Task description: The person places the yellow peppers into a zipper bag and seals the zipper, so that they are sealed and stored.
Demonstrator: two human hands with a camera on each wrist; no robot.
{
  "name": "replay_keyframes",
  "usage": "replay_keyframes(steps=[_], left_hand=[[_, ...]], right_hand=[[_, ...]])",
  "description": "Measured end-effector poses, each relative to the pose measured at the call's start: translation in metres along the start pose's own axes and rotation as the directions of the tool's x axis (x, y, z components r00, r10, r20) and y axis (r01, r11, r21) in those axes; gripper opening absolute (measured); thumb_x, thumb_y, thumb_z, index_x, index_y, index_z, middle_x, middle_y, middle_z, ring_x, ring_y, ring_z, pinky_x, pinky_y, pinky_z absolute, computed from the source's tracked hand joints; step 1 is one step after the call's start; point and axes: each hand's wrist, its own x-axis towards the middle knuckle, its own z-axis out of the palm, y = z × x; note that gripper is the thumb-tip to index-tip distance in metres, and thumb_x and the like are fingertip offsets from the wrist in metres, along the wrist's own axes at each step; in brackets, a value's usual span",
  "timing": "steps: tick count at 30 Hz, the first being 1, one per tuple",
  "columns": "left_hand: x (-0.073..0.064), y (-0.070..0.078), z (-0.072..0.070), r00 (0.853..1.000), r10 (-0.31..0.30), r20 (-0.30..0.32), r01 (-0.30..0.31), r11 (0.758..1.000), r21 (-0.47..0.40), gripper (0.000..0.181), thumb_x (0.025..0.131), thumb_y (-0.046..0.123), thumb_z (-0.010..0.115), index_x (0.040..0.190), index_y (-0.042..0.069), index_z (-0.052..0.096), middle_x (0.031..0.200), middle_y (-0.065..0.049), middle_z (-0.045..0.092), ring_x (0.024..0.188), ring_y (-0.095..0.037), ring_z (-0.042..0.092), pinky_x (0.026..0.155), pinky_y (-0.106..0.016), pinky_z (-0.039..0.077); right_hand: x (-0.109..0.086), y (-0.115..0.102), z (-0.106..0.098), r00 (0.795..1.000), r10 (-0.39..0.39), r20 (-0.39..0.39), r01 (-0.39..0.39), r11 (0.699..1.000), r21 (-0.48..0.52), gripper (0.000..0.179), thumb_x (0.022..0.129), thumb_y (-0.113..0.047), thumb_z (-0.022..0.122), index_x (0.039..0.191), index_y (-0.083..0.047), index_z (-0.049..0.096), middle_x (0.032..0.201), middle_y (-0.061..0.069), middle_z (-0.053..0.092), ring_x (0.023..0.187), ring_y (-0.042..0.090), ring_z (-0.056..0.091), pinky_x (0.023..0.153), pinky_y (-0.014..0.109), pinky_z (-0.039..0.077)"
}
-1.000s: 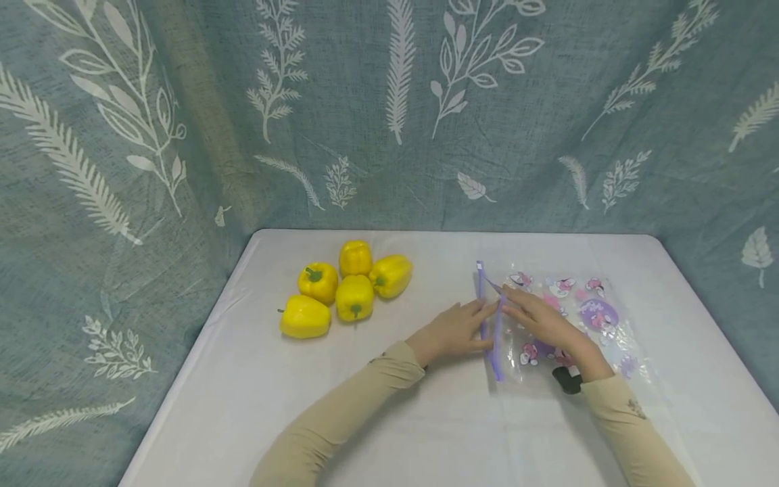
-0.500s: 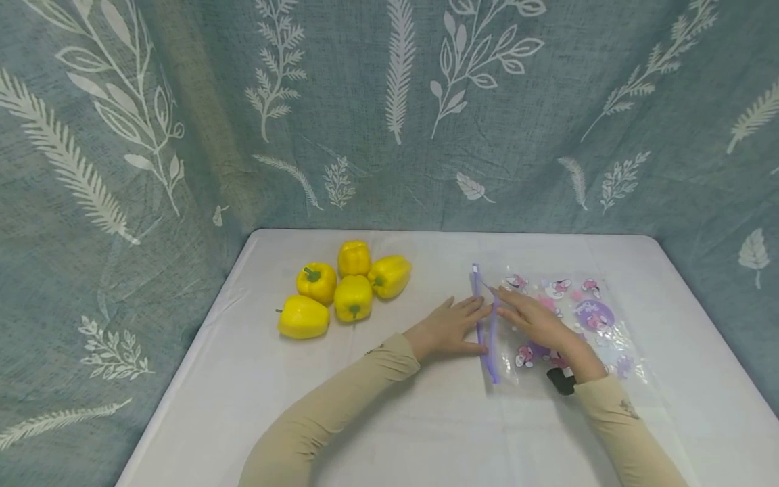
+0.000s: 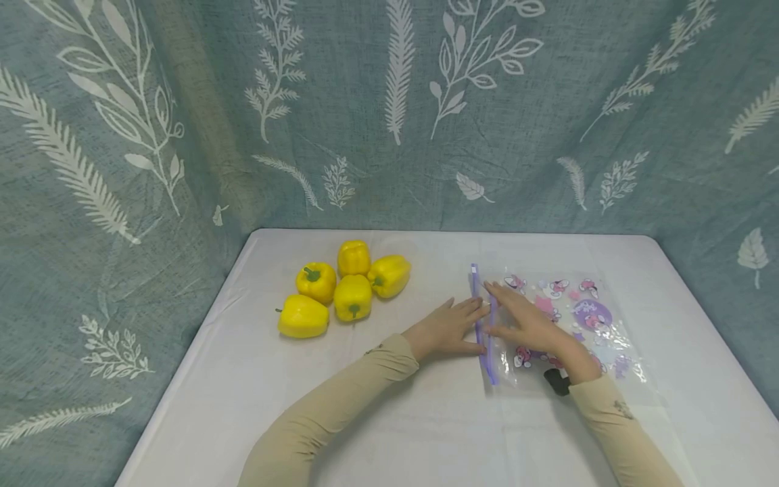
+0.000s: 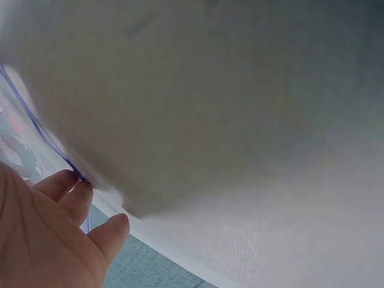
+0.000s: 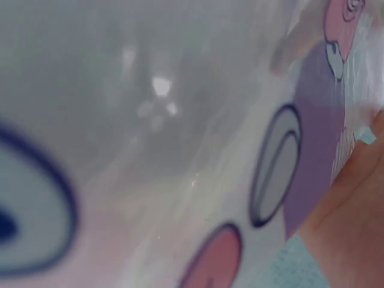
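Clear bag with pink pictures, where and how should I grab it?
Probably pinch the far end of the left purple strip, coming from the left. The bag lies flat with that edge facing left, and the left hand covers only the strip's middle.

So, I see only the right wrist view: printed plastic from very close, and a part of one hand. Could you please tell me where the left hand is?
Observer: In the head view, the left hand touches the purple strip along one end of the printed bag.
Operator: Thank you. Is there something else lying to the left of the bag?
Observer: Yes, five yellow peppers are grouped there, all outside the bag.
Operator: And how is the right hand placed?
Observer: It is over the bag, with its fingers pointing toward the left hand.
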Motion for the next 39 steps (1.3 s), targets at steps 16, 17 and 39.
replay_keyframes(steps=[16, 17, 39], left_hand=[[-0.0018, -0.0002, -0.0018, 1.0, 0.019, -0.007, -0.019, 0.999, -0.041, 0.082, 0.087, 0.062, 0.045, 0.15, 0.023, 0.01, 0.155, -0.008, 0.014, 0.142, -0.018, 0.013, 0.114, -0.047, 0.017], [-0.0018, -0.0003, -0.0017, 1.0, 0.02, -0.006, -0.02, 0.999, -0.042, 0.082, 0.087, 0.062, 0.045, 0.15, 0.023, 0.009, 0.155, -0.008, 0.014, 0.142, -0.019, 0.013, 0.114, -0.047, 0.017], [-0.0035, -0.0008, 0.0008, 1.0, 0.013, -0.012, -0.014, 0.995, -0.101, 0.084, 0.087, 0.062, 0.046, 0.15, 0.027, 0.001, 0.155, -0.008, 0.013, 0.142, -0.018, 0.014, 0.115, -0.045, 0.016]], right_hand=[[0.0018, 0.002, 0.0008, 0.998, -0.026, -0.06, 0.023, 0.998, -0.053, 0.068, 0.085, -0.034, 0.065, 0.142, -0.012, 0.036, 0.141, 0.016, 0.042, 0.127, 0.04, 0.04, 0.102, 0.059, 0.034], [0.0019, 0.0025, 0.0011, 0.997, -0.032, -0.068, 0.028, 0.998, -0.056, 0.066, 0.085, -0.033, 0.065, 0.141, -0.012, 0.038, 0.14, 0.016, 0.043, 0.127, 0.04, 0.041, 0.102, 0.058, 0.034], [0.0029, 0.0003, 0.0017, 0.984, -0.07, -0.164, 0.042, 0.985, -0.168, 0.052, 0.089, -0.03, 0.061, 0.137, -0.016, 0.044, 0.132, 0.014, 0.052, 0.121, 0.037, 0.047, 0.1, 0.057, 0.037]])
